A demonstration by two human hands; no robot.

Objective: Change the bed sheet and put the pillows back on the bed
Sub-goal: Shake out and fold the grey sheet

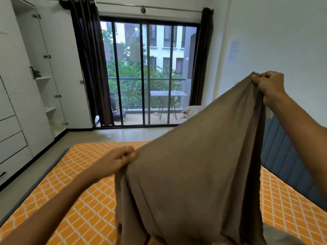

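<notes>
progress: the mattress point(85, 191) lies bare, its orange cover with white lattice fully exposed, so i judge the old sheet is off and the fresh one is only now being opened out.
sheet: a brown bed sheet point(194, 174) hangs in the air over the mattress, from about 1 o'clock down to 6 o'clock of the view, partly bunched and creased, not yet spread.
left hand: the left hand point(120, 160), near centre, pinches one edge of the sheet with curled fingers and thumb.
right hand: the right hand point(269, 85), raised at 2 o'clock, grips the upper edge of the sheet in a closed fist.
left to do: by my reading, spreading the sheet flat, tucking the edges, then returning the pillows.
pillows: a pale pillow-like shape point(192, 111) lies at 1 o'clock by the window, partly hidden by the sheet; i cannot tell how many there are.
surface: the mattress sits in a dark blue frame, with a padded blue headboard point(283, 156) at 3 o'clock.
room: white wardrobe point(26, 85) with one door open at 9 o'clock; sliding glass door point(146, 75) with dark curtains point(85, 59) at 12 o'clock; a balcony with a folding table point(168, 94) beyond it; pale tiled floor point(115, 135).
</notes>
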